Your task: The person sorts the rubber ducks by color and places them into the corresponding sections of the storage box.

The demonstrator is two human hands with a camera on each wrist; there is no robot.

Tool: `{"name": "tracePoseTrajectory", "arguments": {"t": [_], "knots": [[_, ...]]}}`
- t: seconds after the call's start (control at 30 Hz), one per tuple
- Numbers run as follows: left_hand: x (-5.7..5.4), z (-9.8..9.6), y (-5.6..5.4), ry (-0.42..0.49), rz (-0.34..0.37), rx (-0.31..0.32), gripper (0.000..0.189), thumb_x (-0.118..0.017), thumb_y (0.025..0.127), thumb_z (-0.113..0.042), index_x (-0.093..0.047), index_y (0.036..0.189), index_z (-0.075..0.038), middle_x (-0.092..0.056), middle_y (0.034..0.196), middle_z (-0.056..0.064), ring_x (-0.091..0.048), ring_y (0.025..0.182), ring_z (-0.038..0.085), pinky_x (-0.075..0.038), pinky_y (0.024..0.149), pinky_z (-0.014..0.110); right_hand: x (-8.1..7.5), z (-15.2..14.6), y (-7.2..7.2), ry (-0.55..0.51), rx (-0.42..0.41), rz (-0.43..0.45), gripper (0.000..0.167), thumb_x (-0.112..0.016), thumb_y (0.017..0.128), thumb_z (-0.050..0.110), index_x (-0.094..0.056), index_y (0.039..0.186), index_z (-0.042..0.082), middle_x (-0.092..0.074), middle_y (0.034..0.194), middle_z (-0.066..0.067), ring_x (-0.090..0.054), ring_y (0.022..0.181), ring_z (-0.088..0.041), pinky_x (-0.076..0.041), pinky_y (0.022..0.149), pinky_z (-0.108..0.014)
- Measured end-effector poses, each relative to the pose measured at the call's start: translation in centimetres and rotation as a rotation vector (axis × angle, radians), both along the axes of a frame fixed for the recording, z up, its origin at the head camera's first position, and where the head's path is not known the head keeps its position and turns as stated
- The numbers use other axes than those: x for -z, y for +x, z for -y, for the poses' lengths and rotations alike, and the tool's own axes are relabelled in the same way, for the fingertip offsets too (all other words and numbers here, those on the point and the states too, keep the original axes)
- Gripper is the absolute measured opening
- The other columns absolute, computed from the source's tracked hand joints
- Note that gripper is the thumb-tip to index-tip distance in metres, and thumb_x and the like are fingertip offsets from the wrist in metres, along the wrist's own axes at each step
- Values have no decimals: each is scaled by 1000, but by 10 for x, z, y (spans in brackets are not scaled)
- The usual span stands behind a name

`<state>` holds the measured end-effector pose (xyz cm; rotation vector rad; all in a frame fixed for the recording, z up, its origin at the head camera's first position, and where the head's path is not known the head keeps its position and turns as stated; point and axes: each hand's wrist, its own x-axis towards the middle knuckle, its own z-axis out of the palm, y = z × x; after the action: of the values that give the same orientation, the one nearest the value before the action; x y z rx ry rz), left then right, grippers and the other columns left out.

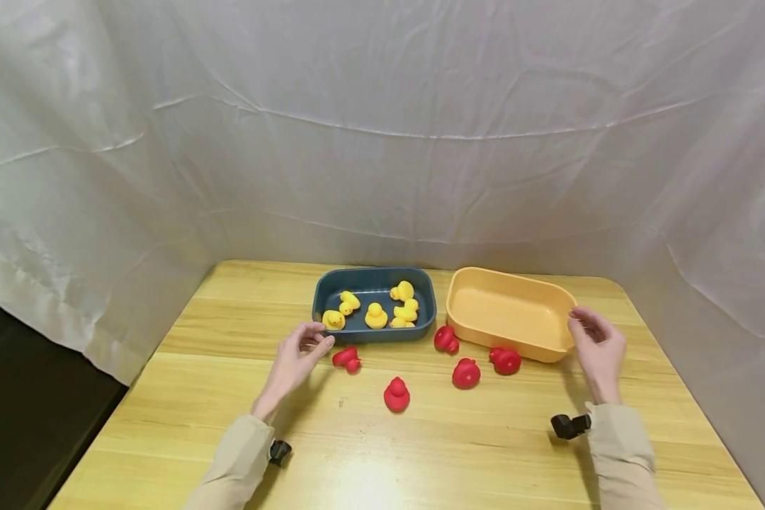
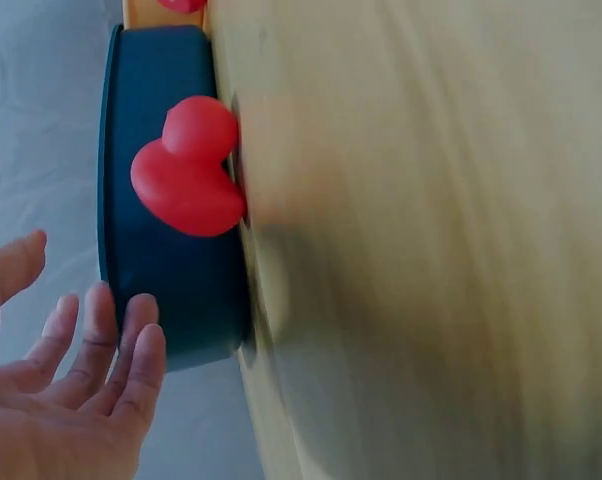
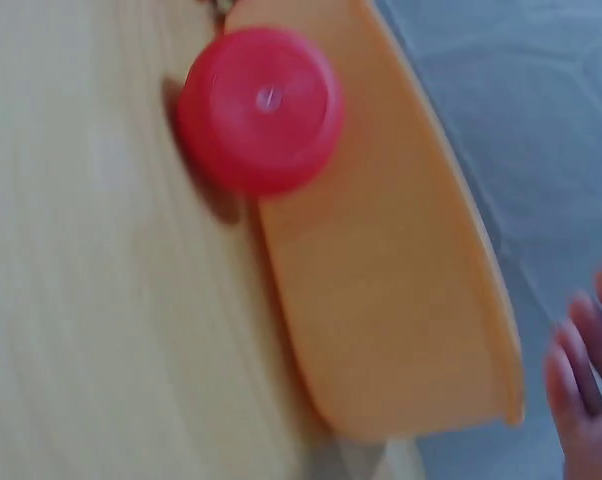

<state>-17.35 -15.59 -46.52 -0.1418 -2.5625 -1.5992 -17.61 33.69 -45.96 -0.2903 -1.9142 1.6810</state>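
My left hand is at the front left corner of a dark blue bin, fingers spread and thumb apart, holding nothing. Several yellow rubber ducks lie inside that bin. A red rubber duck lies on its side in front of it, close to my left thumb. On the other side, my right hand hovers by the right end of an orange bin, loosely bent fingertips near its rim. No ducks show inside the orange bin. A tipped red duck lies before it, base toward the right wrist camera.
More red ducks sit on the wooden table: one upright at centre, another further right and a third between the bins. Pale fabric hangs behind and beside the table.
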Motion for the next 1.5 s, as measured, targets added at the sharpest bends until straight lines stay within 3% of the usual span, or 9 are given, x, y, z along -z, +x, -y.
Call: {"name": "tracePoseTrajectory", "arguments": {"t": [0.1,0.2,0.33,0.47,0.6,0.73,0.97,1.27,1.5], "knots": [[2,-1,2,-25,9,42,32,-72,94,-18,-64,119,0,-70,107,16,-66,102,25,-58,96,38,3,-10,-1,72,160,91,24,-65,88,2,-74,111,3,-65,87,25,-55,74,7,-44,67,-2],[5,-2,4,-25,23,84,33,-72,93,-16,-63,120,1,-70,115,19,-66,110,33,-56,102,48,5,-20,0,169,154,221,29,-65,90,9,-70,118,6,-56,89,25,-51,74,9,-43,65,-2],[8,-1,4,-29,51,149,35,-73,93,-14,-62,122,3,-66,124,23,-65,119,39,-52,106,51,8,-37,1,238,-53,333,49,-61,97,16,-52,139,-7,-52,87,28,-55,71,11,-51,65,-7],[9,-3,2,-47,79,183,36,-72,93,-14,-61,123,3,-65,126,24,-65,120,39,-52,107,50,11,-52,-1,115,-311,358,57,-58,101,15,-38,144,-17,-60,87,27,-61,72,5,-57,67,-13],[11,-3,1,-58,97,192,35,-72,93,-14,-61,122,3,-66,125,23,-67,116,38,-55,104,49,13,-63,-4,-152,-502,303,24,-60,100,5,-65,123,6,-71,89,14,-66,73,-3,-59,65,-17],[12,-3,-1,-62,122,210,34,-72,93,-15,-61,121,2,-65,125,22,-68,112,35,-57,101,46,15,-69,-8,-291,-609,275,31,-58,98,-2,-71,104,25,-74,90,4,-68,72,-8,-60,64,-19],[11,-5,-2,-74,166,218,33,-74,92,-13,-62,120,1,-66,123,21,-70,106,32,-61,93,41,14,-72,-13,-359,-666,317,30,-58,98,-3,-70,106,24,-75,90,-1,-69,73,-11,-61,66,-21],[14,-8,-7,-127,134,260,34,-77,89,-15,-64,114,3,-70,110,18,-69,97,24,-57,83,24,11,-75,-19,-332,-687,351,29,-58,98,-3,-67,107,22,-71,88,0,-68,71,-11,-61,65,-21],[12,-10,-8,-117,136,300,32,-76,90,-15,-63,113,4,-71,107,20,-70,97,26,-57,82,25,9,-75,-20,-322,-685,361,29,-57,99,-3,-67,107,23,-71,88,1,-68,70,-11,-61,66,-20]]}}
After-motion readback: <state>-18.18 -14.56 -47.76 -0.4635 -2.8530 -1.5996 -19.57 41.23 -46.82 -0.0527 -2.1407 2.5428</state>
